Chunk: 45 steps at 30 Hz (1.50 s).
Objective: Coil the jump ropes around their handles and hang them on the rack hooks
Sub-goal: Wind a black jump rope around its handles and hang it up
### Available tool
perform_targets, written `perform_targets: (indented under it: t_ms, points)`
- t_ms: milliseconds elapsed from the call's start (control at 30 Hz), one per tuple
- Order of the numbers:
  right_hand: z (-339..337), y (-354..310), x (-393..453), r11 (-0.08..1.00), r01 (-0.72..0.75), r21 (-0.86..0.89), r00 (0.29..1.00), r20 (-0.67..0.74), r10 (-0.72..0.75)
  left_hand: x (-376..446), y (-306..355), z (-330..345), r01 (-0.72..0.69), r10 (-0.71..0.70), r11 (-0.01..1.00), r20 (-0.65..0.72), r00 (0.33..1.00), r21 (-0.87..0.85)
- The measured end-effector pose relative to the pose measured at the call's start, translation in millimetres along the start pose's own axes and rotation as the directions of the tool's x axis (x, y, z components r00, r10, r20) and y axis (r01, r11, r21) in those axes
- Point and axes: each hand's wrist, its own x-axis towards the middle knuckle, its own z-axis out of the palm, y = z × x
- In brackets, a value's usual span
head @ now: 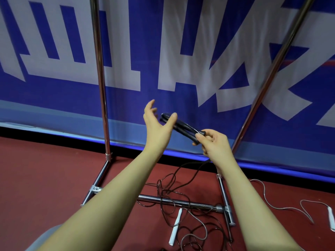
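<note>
Black handles (181, 126) are being pinched by the right hand (213, 142) above the rack base (181, 201); the left hand (156, 122) is being held spread beside them.

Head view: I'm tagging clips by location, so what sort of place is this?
Probably an indoor sports hall or gym: a dark red sports-type floor, a large blue and white banner along the wall, and jump ropes lying by a metal rack, such as the white-handled one.

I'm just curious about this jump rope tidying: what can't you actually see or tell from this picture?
- Rack hooks: cut off by the head view's top edge.
- Black handles: the near ends are hidden inside the right hand.
- Left hand: blurred, so contact with the handles is unclear.
- Far-right white handle: cut off by the right edge.
</note>
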Motion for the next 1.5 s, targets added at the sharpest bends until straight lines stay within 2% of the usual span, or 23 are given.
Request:
perform_targets:
  t_ms: [33, 67, 133, 167, 200, 267, 333, 400, 467, 533, 600, 667, 733, 800, 867, 933, 967, 1067, 1167, 1233, 1300, 1400, 1500]
  points:
    - [-2, 2, 0, 0.997, 0.000, -0.071, 1.000, 0.008, 0.001, -1, -5, -4, -0.197, 0.186, 0.967, 0.080, 0.979, 0.162]
    - [-2, 2, 0, 0.993, -0.001, -0.120, 1.000, 0.029, 0.005, -1, -9, -7, -0.376, 0.323, 0.882, 0.217, 0.921, 0.284]
    - [-1, 1, -1, 0.989, -0.014, -0.148, 0.997, 0.078, 0.026, -2, -19, -13, -0.657, 0.445, 0.610, 0.494, 0.747, 0.443]
    - [-1, 0, -2, 0.990, -0.023, -0.138, 0.995, 0.091, 0.036, -3, -23, -15, -0.747, 0.468, 0.452, 0.583, 0.664, 0.488]
    - [-2, -1, -2, 0.992, -0.033, -0.119, 0.994, 0.097, 0.045, -3, -27, -18, -0.798, 0.482, 0.309, 0.638, 0.600, 0.517]
    - [-5, -3, -3, 0.995, -0.061, -0.079, 0.992, 0.106, 0.069, -1, -32, -23, -0.826, 0.472, 0.135, 0.698, 0.539, 0.547]
    - [-9, -7, -6, 0.995, -0.091, -0.030, 0.986, 0.141, 0.094, 4, -30, -27, -0.849, 0.484, 0.055, 0.730, 0.483, 0.525]
    - [-12, -10, -7, 0.993, -0.114, 0.034, 0.978, 0.180, 0.106, 7, -25, -28, -0.872, 0.503, 0.023, 0.748, 0.432, 0.488]
    - [-14, -12, -7, 0.989, -0.124, 0.082, 0.974, 0.201, 0.106, 6, -22, -29, -0.881, 0.511, 0.039, 0.748, 0.423, 0.471]
    - [-13, -13, -7, 0.989, -0.113, 0.100, 0.978, 0.187, 0.093, 3, -19, -30, -0.878, 0.511, 0.114, 0.730, 0.454, 0.465]
    - [-9, -12, -6, 0.997, -0.071, 0.009, 0.989, 0.127, 0.069, -1, -13, -31, -0.824, 0.415, 0.272, 0.712, 0.567, 0.498]
    - [-6, -11, -7, 0.995, -0.037, -0.089, 0.997, 0.062, 0.043, -4, -7, -30, -0.711, 0.229, 0.426, 0.694, 0.683, 0.559]
    - [-6, -12, -8, 1.000, -0.009, -0.001, 0.998, 0.061, 0.009, -2, -2, -30, -0.618, 0.113, 0.512, 0.666, 0.737, 0.597]
    - [-9, -13, -7, 0.997, 0.041, 0.060, 0.990, 0.132, -0.048, 3, -3, -34, -0.498, 0.007, 0.635, 0.640, 0.768, 0.591]
    - [-12, -9, -6, 0.989, 0.112, -0.098, 0.979, 0.183, -0.093, 9, -9, -39, -0.402, -0.062, 0.735, 0.643, 0.763, 0.547]
    - [-12, -6, -5, 0.933, 0.189, -0.306, 0.976, 0.167, -0.143, 8, -9, -41, -0.338, -0.117, 0.787, 0.662, 0.740, 0.516]
    - [-12, -6, -6, 0.911, 0.216, -0.351, 0.973, 0.152, -0.172, 6, -7, -40, -0.318, -0.129, 0.811, 0.680, 0.722, 0.491]
    - [-15, -8, -8, 0.897, 0.254, -0.361, 0.966, 0.131, -0.221, 0, 2, -37, -0.241, -0.159, 0.879, 0.730, 0.665, 0.411]
    - [-20, -9, -7, 0.910, 0.195, -0.367, 0.979, 0.125, -0.160, -1, 6, -38, -0.099, -0.250, 0.916, 0.745, 0.619, 0.389]
    - [-22, -9, -7, 0.964, 0.104, -0.245, 0.988, 0.135, -0.073, -1, 7, -40, -0.028, -0.291, 0.923, 0.745, 0.600, 0.384]
    - [-21, -10, -7, 1.000, 0.003, 0.000, 0.991, 0.134, -0.003, -1, 8, -40, -0.005, -0.302, 0.927, 0.758, 0.578, 0.374]
    - [-16, -13, -7, 0.943, -0.129, 0.306, 0.990, 0.099, 0.103, -3, 13, -39, 0.068, -0.310, 0.942, 0.773, 0.553, 0.329]
    - [-12, -12, -5, 0.875, -0.180, 0.450, 0.983, 0.065, 0.169, -4, 13, -34, 0.155, -0.386, 0.919, 0.744, 0.545, 0.363]
